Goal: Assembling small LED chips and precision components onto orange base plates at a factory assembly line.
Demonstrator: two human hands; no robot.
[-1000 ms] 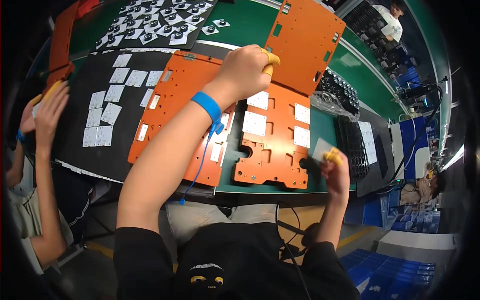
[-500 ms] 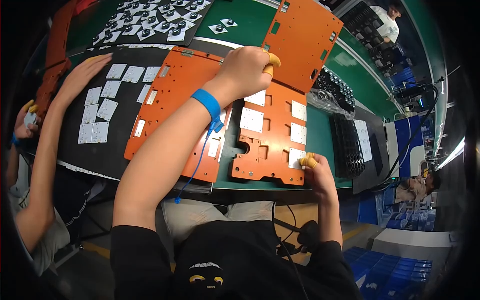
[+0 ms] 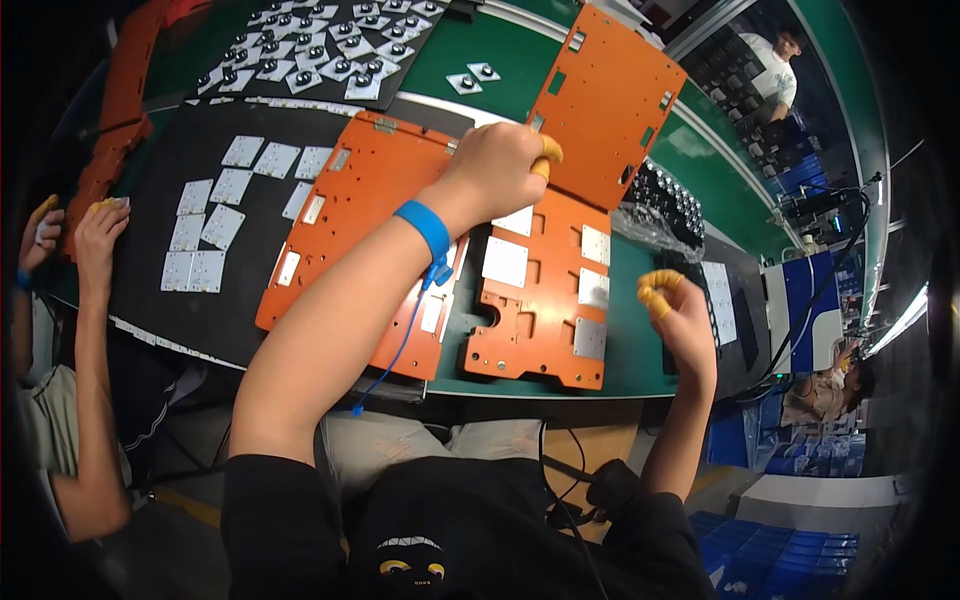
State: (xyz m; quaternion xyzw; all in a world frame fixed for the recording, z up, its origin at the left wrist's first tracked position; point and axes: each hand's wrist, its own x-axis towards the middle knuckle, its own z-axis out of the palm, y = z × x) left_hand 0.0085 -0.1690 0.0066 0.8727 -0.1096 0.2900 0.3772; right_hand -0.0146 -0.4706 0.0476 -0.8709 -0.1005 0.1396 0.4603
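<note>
My left hand (image 3: 498, 172), in yellow finger cots with a blue wrist strap (image 3: 427, 232), is closed over the upper left of an orange fixture plate (image 3: 530, 340). Anything it holds is hidden. Square white boards sit in the fixture's pockets: one (image 3: 506, 261) just below my left hand, and others down the right column, the lowest (image 3: 590, 338) looking greyer. My right hand (image 3: 682, 315), also in yellow cots, hovers right of the fixture, fingers curled and nothing visible in them. The fixture's orange lid (image 3: 610, 100) stands raised at the far end.
Another orange plate (image 3: 375, 190) lies left under my left forearm. Loose white boards (image 3: 222, 226) lie on the black mat. Boards with black round parts (image 3: 345, 68) lie farther back. At far left a co-worker's hands (image 3: 100, 230) are near another orange fixture. Black trays (image 3: 668, 200) stand right.
My right hand has lifted off the lowest right board and moved right and up. My left hand stays closed over the fixture. The co-worker's hand has drawn back from the loose boards.
</note>
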